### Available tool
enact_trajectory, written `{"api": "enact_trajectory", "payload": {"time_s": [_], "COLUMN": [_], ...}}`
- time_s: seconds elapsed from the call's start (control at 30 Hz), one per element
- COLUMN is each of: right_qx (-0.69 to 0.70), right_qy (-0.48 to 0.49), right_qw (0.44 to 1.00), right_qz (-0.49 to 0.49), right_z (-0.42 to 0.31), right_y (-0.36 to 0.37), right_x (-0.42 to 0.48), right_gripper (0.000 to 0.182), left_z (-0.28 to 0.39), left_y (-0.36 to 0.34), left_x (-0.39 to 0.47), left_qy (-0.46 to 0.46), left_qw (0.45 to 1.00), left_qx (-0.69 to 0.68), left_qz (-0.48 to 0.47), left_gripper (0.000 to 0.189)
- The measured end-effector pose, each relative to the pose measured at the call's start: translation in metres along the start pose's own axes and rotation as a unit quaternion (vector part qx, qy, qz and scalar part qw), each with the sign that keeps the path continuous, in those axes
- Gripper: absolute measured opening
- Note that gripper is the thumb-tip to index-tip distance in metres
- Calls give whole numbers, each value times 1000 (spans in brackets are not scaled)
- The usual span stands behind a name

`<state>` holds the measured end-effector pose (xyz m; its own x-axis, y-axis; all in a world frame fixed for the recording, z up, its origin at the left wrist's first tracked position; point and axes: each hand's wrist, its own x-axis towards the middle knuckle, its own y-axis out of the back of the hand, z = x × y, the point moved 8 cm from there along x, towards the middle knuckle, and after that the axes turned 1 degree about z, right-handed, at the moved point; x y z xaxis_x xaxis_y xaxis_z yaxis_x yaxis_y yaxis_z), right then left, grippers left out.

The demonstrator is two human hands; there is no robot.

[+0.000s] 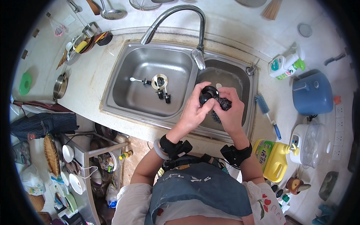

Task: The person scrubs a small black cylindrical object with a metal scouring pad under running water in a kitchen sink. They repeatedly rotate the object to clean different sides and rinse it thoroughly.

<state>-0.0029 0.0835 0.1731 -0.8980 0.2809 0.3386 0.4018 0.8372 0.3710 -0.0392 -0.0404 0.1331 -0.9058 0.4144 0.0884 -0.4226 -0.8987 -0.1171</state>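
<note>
Over the right sink basin [247, 84], my left hand [194, 109] grips a glossy black rounded piece [209, 92], perhaps a lid. A small white tip [218, 85] shows just beyond it; whether the two are joined I cannot tell. My right hand [233, 108] holds a dark, speckled mesh scouring pad [225, 103] against or right beside the black piece. Cloudy water [222, 74] stands in this basin. In the left basin [132, 62], three small white spoons with black stopper-like ends lie around the drain [164, 76], one white spoon [136, 80] pointing left.
A chrome faucet [180, 9] arches over the basins. Right of the sink are a blue-handled bottle brush [263, 104], a yellow detergent jug [277, 166], spray bottles [284, 66] and a blue appliance [313, 94]. A metal rack [92, 182] with bowls stands at lower left.
</note>
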Motion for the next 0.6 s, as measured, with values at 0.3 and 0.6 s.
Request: {"api": "enact_trajectory", "payload": {"time_s": [0.3, 0.6], "right_qx": [50, -51], "right_qy": [-73, -3], "right_qw": [991, 984], "right_qz": [-97, -172], "right_z": [12, -4], "right_y": [1, -7], "right_x": [7, 39], "right_gripper": [14, 16], "left_z": [26, 31], "left_y": [-4, -14], "left_x": [-1, 9], "left_qy": [-88, -155], "left_qw": [978, 946], "left_qx": [191, 281], "left_qz": [-13, -48], "left_gripper": [57, 56]}}
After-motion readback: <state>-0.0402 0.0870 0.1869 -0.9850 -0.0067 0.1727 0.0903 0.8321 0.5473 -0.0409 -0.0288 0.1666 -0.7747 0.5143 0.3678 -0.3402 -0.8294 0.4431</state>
